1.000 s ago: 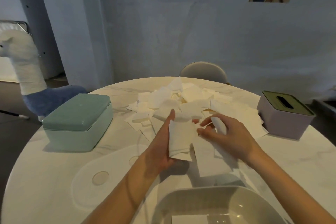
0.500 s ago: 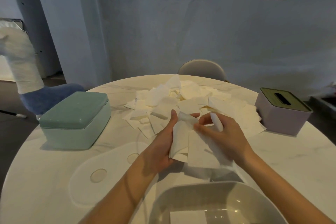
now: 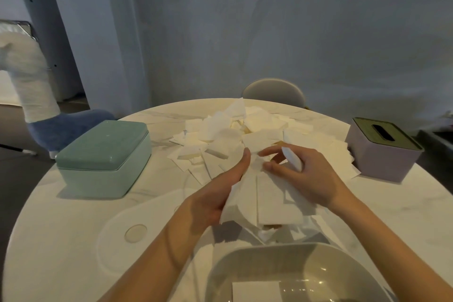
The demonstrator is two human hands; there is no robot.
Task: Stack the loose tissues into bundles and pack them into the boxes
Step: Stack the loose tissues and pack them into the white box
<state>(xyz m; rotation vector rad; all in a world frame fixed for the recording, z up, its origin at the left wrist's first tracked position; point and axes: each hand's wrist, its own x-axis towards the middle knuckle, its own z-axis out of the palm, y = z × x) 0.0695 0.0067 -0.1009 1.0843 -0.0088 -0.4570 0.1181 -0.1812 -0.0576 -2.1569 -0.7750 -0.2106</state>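
Tissues [image 3: 267,200] gathered into a loose bundle sit between both hands, just above the round marble table [image 3: 73,203] and in front of the big scattered heap of loose tissues [image 3: 245,130] at its middle. Compared with a second ago, the bundle is thicker and messier: then it was a small neat stack in the left palm, and now more sheets hang down and fan out toward the right wrist. The left hand [image 3: 218,193] holds the bundle's left side from beneath, its thumb lying straight up along the edge. The right hand [image 3: 301,176] has closed in from the right, its curled fingers gripping the sheets, with one folded tissue sticking up between its fingers. Both hands sit a little farther from the body than before. On the left of the table stands a teal tissue box [image 3: 103,157] with its lid shut. On the right stands a lilac tissue box [image 3: 384,149] with an olive slotted lid; nothing shows through the slot. Nearest the camera an open grey-white box [image 3: 289,272] holds one flat tissue [image 3: 255,290] on its floor.
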